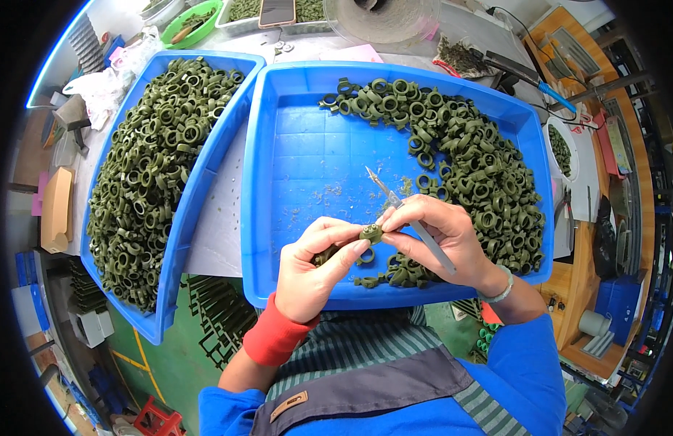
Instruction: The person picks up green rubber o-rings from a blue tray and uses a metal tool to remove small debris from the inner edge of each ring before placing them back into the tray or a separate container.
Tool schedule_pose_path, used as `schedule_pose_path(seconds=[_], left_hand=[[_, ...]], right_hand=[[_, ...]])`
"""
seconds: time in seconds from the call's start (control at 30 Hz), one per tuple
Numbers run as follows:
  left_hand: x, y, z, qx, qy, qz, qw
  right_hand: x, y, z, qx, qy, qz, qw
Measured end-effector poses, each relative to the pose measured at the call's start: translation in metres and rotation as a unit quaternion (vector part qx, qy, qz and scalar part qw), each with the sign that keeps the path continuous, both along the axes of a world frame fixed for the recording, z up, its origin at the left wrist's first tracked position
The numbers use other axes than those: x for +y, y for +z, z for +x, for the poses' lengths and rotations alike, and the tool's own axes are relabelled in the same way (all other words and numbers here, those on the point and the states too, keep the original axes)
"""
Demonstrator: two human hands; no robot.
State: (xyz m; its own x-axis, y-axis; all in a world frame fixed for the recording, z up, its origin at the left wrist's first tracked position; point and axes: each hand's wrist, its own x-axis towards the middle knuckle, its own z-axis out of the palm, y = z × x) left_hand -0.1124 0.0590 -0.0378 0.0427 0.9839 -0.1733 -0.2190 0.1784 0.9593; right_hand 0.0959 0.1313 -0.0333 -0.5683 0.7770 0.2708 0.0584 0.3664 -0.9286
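Note:
Over the near side of a wide blue tray (307,156), my left hand (307,269) pinches a small olive-green plastic ring part (371,232) between thumb and fingers. My right hand (449,229) grips a craft knife (437,249) with a grey handle; its pointed blade tilts up and away to the left, clear of the part. The right thumb and fingertips also touch or nearly touch the part. A curved heap of similar ring parts (496,182) fills the tray's far and right sides. Several more lie beneath my hands, partly hidden by them.
A second blue tray (200,207) on the left holds a tall heap of green ring parts (151,171). Thin green scraps (329,195) litter the wide tray's floor. Beyond are a phone (277,11), a green basin (192,23) and a black tool with a blue cable (514,67).

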Motion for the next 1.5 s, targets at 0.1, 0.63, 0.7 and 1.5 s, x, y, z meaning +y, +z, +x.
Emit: schedule_pose_path(seconds=[0.1, 0.63, 0.7, 1.5], left_hand=[[-0.001, 0.001, 0.001, 0.066, 0.002, 0.053, 0.996], [-0.009, 0.006, -0.007, 0.18, 0.02, 0.152, 0.972], [-0.011, 0.006, -0.009, 0.178, 0.019, 0.15, 0.972], [-0.021, 0.008, -0.032, 0.375, 0.021, 0.345, 0.86]], right_hand=[[-0.003, 0.006, -0.004, -0.01, -0.022, 0.0, 1.0], [-0.008, 0.02, -0.018, -0.007, 0.051, -0.183, 0.982], [-0.008, 0.022, -0.02, -0.003, 0.052, -0.204, 0.978], [-0.013, 0.033, -0.03, 0.011, 0.101, -0.345, 0.933]])
